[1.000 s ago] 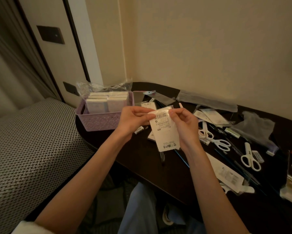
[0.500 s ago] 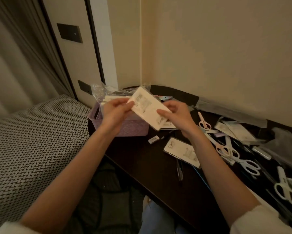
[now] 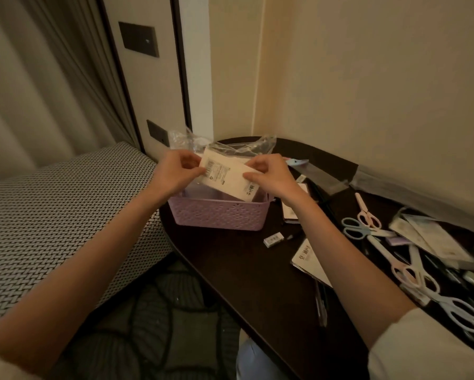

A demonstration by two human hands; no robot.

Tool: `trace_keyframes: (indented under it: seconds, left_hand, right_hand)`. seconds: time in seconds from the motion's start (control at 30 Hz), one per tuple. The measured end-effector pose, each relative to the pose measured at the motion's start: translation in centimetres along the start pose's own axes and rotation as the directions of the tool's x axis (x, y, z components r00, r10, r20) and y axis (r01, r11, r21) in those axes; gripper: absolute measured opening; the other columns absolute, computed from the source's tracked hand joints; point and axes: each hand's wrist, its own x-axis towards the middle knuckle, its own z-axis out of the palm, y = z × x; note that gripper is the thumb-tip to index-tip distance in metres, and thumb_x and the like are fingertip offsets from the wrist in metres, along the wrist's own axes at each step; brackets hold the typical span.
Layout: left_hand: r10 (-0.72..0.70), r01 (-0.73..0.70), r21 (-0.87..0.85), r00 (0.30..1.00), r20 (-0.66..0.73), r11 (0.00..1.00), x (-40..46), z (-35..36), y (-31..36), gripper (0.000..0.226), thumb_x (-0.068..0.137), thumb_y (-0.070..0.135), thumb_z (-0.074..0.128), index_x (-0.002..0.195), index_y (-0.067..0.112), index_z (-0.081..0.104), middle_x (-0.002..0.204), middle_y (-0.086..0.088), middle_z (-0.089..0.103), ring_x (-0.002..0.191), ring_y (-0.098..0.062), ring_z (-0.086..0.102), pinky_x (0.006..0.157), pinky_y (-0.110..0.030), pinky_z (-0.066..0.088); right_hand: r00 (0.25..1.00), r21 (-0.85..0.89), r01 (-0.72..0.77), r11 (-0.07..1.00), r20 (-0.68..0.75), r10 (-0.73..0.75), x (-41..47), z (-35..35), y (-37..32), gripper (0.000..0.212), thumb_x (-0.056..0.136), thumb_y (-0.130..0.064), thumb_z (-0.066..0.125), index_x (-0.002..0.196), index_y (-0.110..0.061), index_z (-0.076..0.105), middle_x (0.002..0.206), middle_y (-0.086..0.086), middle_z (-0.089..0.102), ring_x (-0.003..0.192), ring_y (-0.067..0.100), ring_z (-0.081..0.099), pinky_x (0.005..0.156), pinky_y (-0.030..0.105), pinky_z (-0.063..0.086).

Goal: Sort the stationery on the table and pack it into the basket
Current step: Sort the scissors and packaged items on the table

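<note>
A white flat packet [image 3: 226,176] with a barcode label is tilted over the purple woven basket [image 3: 219,215], its lower right corner dipping inside. My left hand [image 3: 175,171] pinches its upper left end and my right hand [image 3: 268,174] pinches its right edge. The basket stands at the left end of the dark table [image 3: 244,270] and holds pale packs under a clear plastic bag [image 3: 230,145]. Another white packet [image 3: 309,259] lies on the table beside my right forearm.
Several pastel scissors [image 3: 367,229] and paper packets [image 3: 427,237] clutter the table's right side. A small white eraser [image 3: 273,239] and a pen [image 3: 320,303] lie near the front edge. A woven patterned bed [image 3: 52,220] is at left, walls behind.
Both hands carried the white packet leftward from above the table to over the basket, and it now tips down into it. The view shifted left.
</note>
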Motion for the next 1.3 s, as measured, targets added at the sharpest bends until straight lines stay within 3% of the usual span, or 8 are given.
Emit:
trace_keyframes:
  seconds: [0.23,0.37,0.43,0.57,0.73,0.97,1.13,1.3]
  left_hand:
    - [0.109,-0.117,0.262,0.993,0.046,0.958,0.3,-0.2,-2.4,0.017,0.078,0.011,0.078,0.093,0.013,0.069,0.084,0.005,0.067,0.075,-0.003,0.062,0.07,-0.01,0.045]
    - [0.192,-0.198,0.425,0.98,0.058,0.883,0.4,-0.3,-3.1,0.011,0.077,0.01,0.074,0.086,0.012,0.069,0.075,0.004,0.063,0.073,-0.015,0.063,0.068,-0.026,0.05]
    - [0.206,-0.23,0.438,0.973,0.102,0.869,0.3,-0.3,-3.1,0.011,0.075,0.005,0.072,0.084,0.011,0.07,0.075,0.003,0.062,0.072,-0.016,0.062,0.068,-0.029,0.049]
    - [0.224,-0.257,0.449,0.967,0.124,0.856,0.1,-0.5,-3.6,0.013,0.073,0.002,0.071,0.078,0.014,0.072,0.072,0.005,0.063,0.068,-0.012,0.06,0.07,-0.03,0.053]
    - [0.204,-0.242,0.467,0.97,0.13,0.851,-0.2,-1.0,-3.6,0.013,0.075,0.0,0.073,0.08,0.011,0.078,0.078,0.0,0.071,0.07,-0.009,0.06,0.077,-0.025,0.051]
    - [0.038,-0.176,0.596,0.971,0.237,0.784,0.9,-0.8,-2.8,0.011,0.076,0.01,0.076,0.085,0.016,0.08,0.083,-0.003,0.075,0.081,-0.019,0.068,0.074,-0.025,0.048]
    - [-0.069,-0.152,0.622,0.946,0.317,0.768,1.5,-1.0,-2.6,0.02,0.08,0.002,0.067,0.093,0.012,0.079,0.095,-0.006,0.074,0.091,-0.023,0.067,0.082,-0.033,0.054]
    - [-0.164,-0.15,0.573,0.873,0.459,0.805,1.2,-0.4,-1.9,0.034,0.086,-0.007,0.048,0.103,0.005,0.075,0.11,-0.01,0.07,0.114,-0.026,0.055,0.097,-0.034,0.045]
  right_hand:
    - [0.997,-0.073,0.074,0.995,0.039,-0.071,0.2,1.2,0.6,0.031,0.081,-0.007,0.074,0.111,-0.002,0.07,0.111,0.012,0.07,0.1,0.013,0.064,0.093,0.025,0.049]
    - [0.986,-0.218,0.165,0.962,0.065,-0.154,0.5,2.4,1.5,0.017,0.082,-0.013,0.073,0.099,-0.012,0.076,0.094,-0.001,0.075,0.094,0.003,0.057,0.114,0.044,0.028]
    - [0.98,-0.336,0.197,0.921,0.076,-0.182,0.4,3.0,1.5,0.013,0.085,-0.012,0.068,0.094,-0.012,0.078,0.091,-0.002,0.075,0.09,0.0,0.049,0.114,0.033,0.021]
    - [0.968,-0.416,0.249,0.875,0.109,-0.225,0.4,3.9,1.1,0.009,0.082,-0.011,0.07,0.086,-0.009,0.078,0.083,0.003,0.074,0.083,0.011,0.066,0.087,0.021,0.041]
    - [0.938,-0.43,0.332,0.84,0.248,-0.244,1.2,3.9,0.5,0.011,0.081,-0.003,0.069,0.084,-0.008,0.078,0.08,0.005,0.073,0.075,0.013,0.067,0.077,0.037,0.057]
    - [0.868,-0.505,0.45,0.737,0.443,-0.226,2.7,3.9,-0.2,0.013,0.081,-0.007,0.071,0.09,-0.012,0.078,0.088,0.003,0.074,0.079,0.014,0.067,0.075,0.034,0.058]
    - [0.862,-0.428,0.351,0.833,0.495,-0.109,2.8,3.6,0.2,0.019,0.084,-0.007,0.07,0.102,-0.006,0.075,0.101,0.007,0.074,0.097,0.015,0.066,0.089,0.03,0.053]
    - [0.838,-0.392,0.245,0.887,0.545,0.01,2.8,3.3,0.7,0.02,0.091,-0.011,0.061,0.105,0.0,0.071,0.102,0.014,0.072,0.099,0.024,0.066,0.091,0.036,0.051]
